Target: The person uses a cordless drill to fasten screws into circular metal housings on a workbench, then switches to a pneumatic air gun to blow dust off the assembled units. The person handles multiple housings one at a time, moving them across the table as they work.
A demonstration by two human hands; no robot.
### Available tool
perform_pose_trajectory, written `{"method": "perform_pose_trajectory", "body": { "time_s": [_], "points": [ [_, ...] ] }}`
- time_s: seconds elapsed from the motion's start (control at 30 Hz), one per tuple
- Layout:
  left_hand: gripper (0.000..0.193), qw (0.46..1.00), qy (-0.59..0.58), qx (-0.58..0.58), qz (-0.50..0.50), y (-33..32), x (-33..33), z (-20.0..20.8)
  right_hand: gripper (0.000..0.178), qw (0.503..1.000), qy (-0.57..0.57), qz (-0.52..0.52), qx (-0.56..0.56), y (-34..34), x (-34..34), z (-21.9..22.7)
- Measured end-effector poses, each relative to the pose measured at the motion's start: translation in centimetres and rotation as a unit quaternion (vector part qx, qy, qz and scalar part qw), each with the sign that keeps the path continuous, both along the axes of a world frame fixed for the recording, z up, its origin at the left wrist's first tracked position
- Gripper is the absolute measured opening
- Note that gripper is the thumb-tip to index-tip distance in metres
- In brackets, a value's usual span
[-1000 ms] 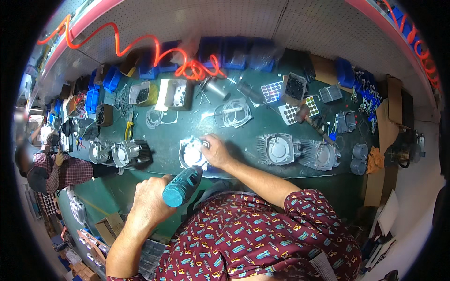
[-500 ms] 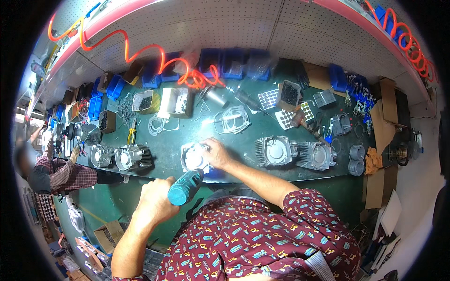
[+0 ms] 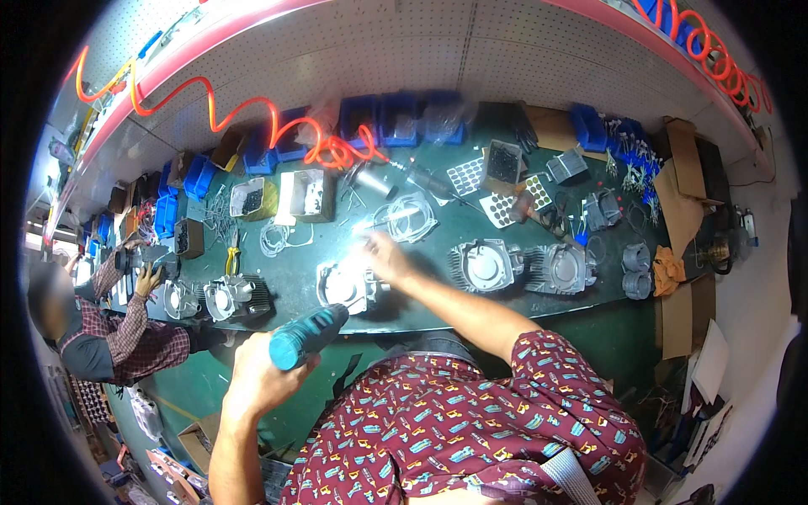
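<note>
My left hand [image 3: 265,370] is wrapped round the handle of a teal and black cordless drill [image 3: 307,337]. The tool's front end points at a silver-grey metal motor housing [image 3: 360,293] lying at the bench's near edge. Over the housing's far right side is my right hand [image 3: 387,259], its fingers bunched together; glare hides what they may hold. Farther right lie two finned metal housings [image 3: 486,265] [image 3: 562,269]. To the left, two more housings [image 3: 231,296] [image 3: 181,299] sit beside yellow-handled pliers [image 3: 233,257].
Coiled clear tubing [image 3: 408,219], a box of small black parts [image 3: 503,164], sticker sheets [image 3: 497,209] and a mallet [image 3: 539,215] lie farther back. Blue bins [image 3: 398,119] line the back under an orange coiled hose [image 3: 252,105]. Another person [image 3: 126,320] works at the far left.
The drill has drawn back left from the housing with my left hand. My right hand has lifted off toward the housing's far side. The person at left now reaches to a dark part.
</note>
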State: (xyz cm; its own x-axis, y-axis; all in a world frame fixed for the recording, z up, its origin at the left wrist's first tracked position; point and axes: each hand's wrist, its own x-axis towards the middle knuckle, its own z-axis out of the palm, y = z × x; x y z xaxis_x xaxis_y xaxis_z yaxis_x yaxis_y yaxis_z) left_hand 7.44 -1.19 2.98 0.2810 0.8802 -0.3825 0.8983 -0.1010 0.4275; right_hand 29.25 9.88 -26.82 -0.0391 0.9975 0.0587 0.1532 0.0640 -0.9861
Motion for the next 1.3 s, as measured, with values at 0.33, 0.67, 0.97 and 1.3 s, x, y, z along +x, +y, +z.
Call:
{"method": "perform_pose_trajectory", "body": {
  "time_s": [0.33, 0.67, 0.97, 1.3],
  "points": [
    [0.026, 0.927, -0.234, 0.009, 0.294, -6.5, -1.4, -3.8, 0.024, 0.825, -0.557, 0.061, -0.069, 16.3, 9.9, -2.7],
    [0.025, 0.920, -0.189, -0.016, 0.342, -9.9, 0.4, -4.3, 0.022, 0.774, -0.614, 0.128, -0.086, 19.0, 8.8, -4.4],
    [0.032, 0.910, -0.213, -0.077, 0.348, -7.7, 1.0, -4.8, 0.026, 0.847, -0.519, 0.069, -0.091, 19.4, 8.6, -4.3],
    [0.029, 0.985, -0.010, -0.076, 0.154, -3.1, 0.4, -2.3, 0.026, 0.987, -0.127, 0.066, -0.073, 8.6, 3.3, 4.9]
  ]
}}
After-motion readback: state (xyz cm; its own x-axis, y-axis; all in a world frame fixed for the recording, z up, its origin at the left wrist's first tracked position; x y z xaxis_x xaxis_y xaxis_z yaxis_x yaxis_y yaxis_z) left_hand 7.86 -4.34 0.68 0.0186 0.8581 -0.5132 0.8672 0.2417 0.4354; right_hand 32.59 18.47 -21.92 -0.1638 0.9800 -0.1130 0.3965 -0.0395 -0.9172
